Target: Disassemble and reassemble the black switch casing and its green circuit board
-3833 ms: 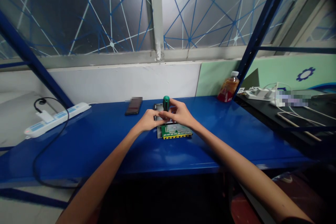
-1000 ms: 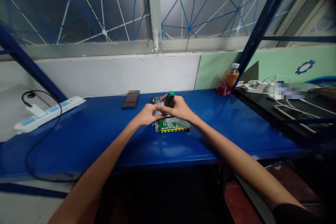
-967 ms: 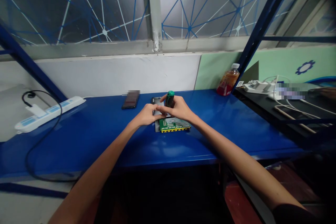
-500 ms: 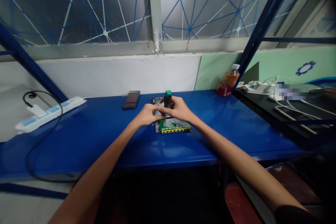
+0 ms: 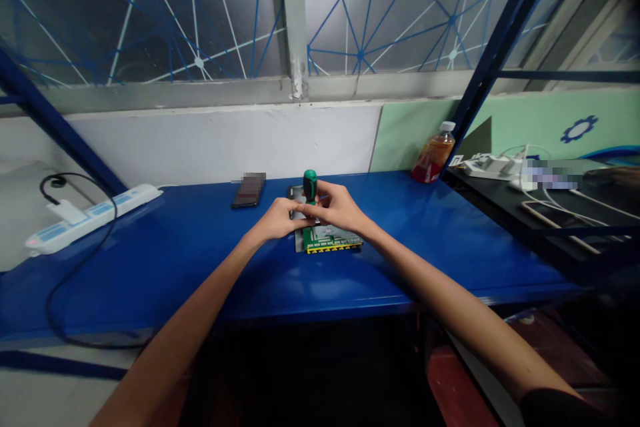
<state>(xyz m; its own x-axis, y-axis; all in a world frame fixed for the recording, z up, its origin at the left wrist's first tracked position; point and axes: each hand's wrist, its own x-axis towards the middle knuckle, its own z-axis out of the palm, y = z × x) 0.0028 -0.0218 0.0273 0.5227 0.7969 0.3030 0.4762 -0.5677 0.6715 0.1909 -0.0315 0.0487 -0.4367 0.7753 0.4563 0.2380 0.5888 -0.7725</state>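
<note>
A green circuit board with a yellow front edge lies on the blue bench. Over its far side a screwdriver with a green and black handle stands upright. My right hand is closed round the lower part of that handle. My left hand rests at the board's far left corner, its fingers curled and pinched close to the screwdriver's shaft. What the left fingertips touch is hidden. A small dark flat object lies just behind the hands.
A dark phone lies at the back of the bench. A white power strip with a black cable sits at the left. A bottle of orange drink stands at the right, beside a black shelf with chargers and cables.
The screwdriver handle has shifted slightly left and now stands more upright, and my right hand's fingers have changed their hold on it. The left hand and the board stay where they were.
</note>
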